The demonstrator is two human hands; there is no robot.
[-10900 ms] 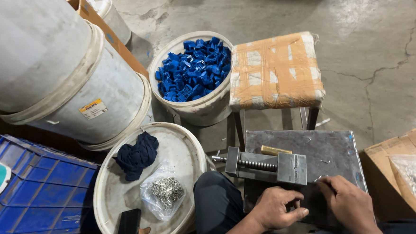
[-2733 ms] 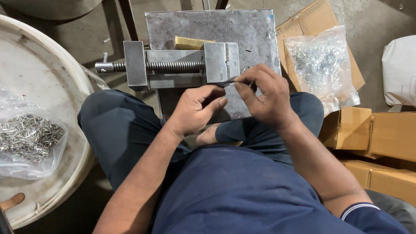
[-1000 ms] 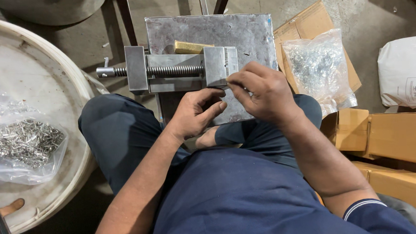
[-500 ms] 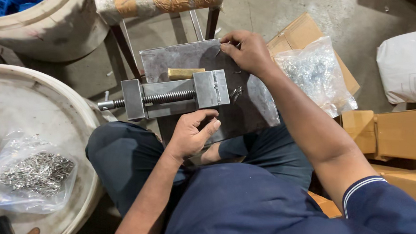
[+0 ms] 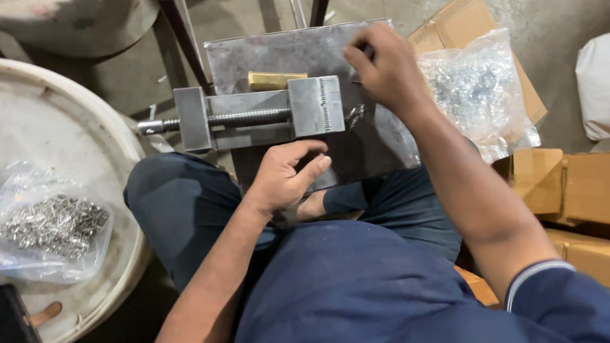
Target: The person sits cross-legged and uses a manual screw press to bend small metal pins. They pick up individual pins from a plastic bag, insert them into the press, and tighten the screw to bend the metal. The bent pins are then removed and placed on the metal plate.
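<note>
A grey steel plate (image 5: pixel 278 51) rests across my knees, with a small metal vise (image 5: pixel 257 115) lying on it and a brass block (image 5: pixel 276 80) just behind the vise. My left hand (image 5: pixel 288 179) hovers at the plate's near edge below the vise, fingers loosely curled and holding nothing. My right hand (image 5: pixel 383 70) reaches over the plate's far right part, fingers pinched together; whether a small part is held is hidden. A small metal piece (image 5: pixel 354 114) lies beside the vise's right jaw.
A clear bag of small metal parts (image 5: pixel 478 89) sits on a cardboard box to the right. Another bag of metal parts (image 5: pixel 47 230) lies on a white round lid (image 5: pixel 74 156) at left. More cardboard boxes (image 5: pixel 591 191) stand at right; a stool's legs (image 5: pixel 183 39) rise behind the plate.
My right hand has left the vise's jaw and reached out over the far right of the plate. My left hand stays near the plate's front edge. The view shifted closer.
</note>
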